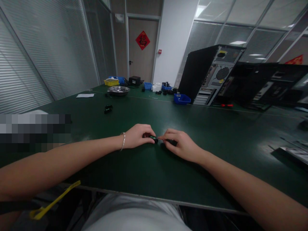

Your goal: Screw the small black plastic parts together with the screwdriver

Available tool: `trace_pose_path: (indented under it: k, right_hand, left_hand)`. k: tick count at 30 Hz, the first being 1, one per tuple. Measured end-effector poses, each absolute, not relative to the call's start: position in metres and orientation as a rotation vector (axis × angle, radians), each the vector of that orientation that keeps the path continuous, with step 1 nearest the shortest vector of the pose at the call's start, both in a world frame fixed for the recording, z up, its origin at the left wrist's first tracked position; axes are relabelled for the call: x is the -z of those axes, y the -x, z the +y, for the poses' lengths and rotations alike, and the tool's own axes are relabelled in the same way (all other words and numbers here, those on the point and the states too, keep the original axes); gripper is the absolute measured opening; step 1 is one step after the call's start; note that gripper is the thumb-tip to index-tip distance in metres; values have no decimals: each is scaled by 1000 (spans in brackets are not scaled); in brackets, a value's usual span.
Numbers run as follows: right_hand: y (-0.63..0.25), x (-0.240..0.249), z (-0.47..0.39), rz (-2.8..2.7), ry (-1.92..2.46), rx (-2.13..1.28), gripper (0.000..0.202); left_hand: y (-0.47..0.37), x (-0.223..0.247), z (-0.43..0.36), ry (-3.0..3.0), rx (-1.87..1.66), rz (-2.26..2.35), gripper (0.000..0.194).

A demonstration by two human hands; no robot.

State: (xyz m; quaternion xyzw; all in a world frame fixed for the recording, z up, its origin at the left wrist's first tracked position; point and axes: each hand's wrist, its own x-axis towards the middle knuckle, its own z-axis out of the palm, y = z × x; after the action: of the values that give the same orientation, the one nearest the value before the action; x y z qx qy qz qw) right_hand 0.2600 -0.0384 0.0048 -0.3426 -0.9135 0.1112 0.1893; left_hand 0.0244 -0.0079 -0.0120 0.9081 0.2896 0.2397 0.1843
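Observation:
My left hand point(141, 136), with a thin bracelet at its wrist, is closed round a small black device with a green circuit board point(153, 138). The device is held low over the green table, its far side hidden by my fingers. From the right, my right hand point(179, 143) pinches a thin tool with a dark handle point(171, 141), which looks like a small screwdriver. Its slim metal tip meets the right end of the device; whether it sits in a screw is too small to tell.
Two small black parts point(108, 109) lie beyond my left hand. Farther back are a metal bowl point(118, 91), a yellow bin point(111, 82) and a blue bin point(182, 98). A computer tower point(199, 70) stands at the back right. The table's front edge point(144, 196) runs before my lap.

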Motion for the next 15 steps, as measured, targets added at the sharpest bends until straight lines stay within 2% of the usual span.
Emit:
trace_pose_path:
  k: [15]
  right_hand:
    - [-259, -5, -38, -2570, 982, -309, 32]
  left_hand:
    - [-30, 12, -15, -2584, -742, 864, 18]
